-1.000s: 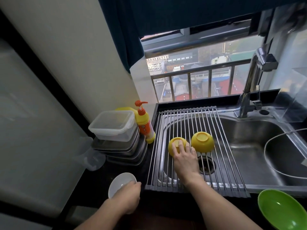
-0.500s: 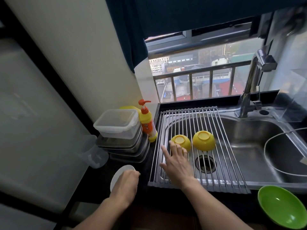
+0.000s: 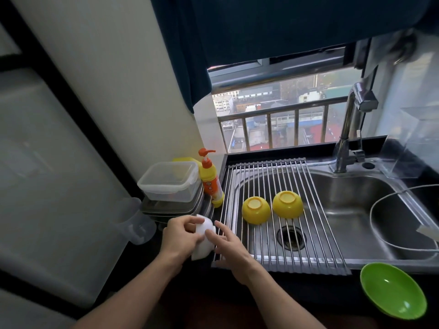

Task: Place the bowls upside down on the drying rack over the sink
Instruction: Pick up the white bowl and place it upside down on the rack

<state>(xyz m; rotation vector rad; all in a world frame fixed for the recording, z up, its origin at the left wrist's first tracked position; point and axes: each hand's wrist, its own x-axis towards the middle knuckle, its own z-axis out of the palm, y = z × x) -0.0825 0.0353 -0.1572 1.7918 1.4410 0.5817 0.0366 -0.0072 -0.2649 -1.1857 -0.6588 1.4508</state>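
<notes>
Head view: my left hand (image 3: 177, 236) grips a white bowl (image 3: 202, 241) above the counter (image 3: 297, 290), fingers (image 3: 190, 220) curled over its far side. My right hand (image 3: 231, 249) touches its right side, fingers (image 3: 222, 230) loosely spread. The bowl hangs at the rack's (image 3: 316, 236) 9 o'clock edge. Two yellow bowls (image 3: 256, 210) sit upside down on the rack.

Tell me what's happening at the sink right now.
A person is putting bowls upside down on the drying rack laid over the sink. Two yellow bowls already sit inverted on it, side by side. The left hand holds a white bowl just left of the rack, and the right hand is touching it too. A green bowl lies upright on the counter at the right, not yet racked.
</notes>
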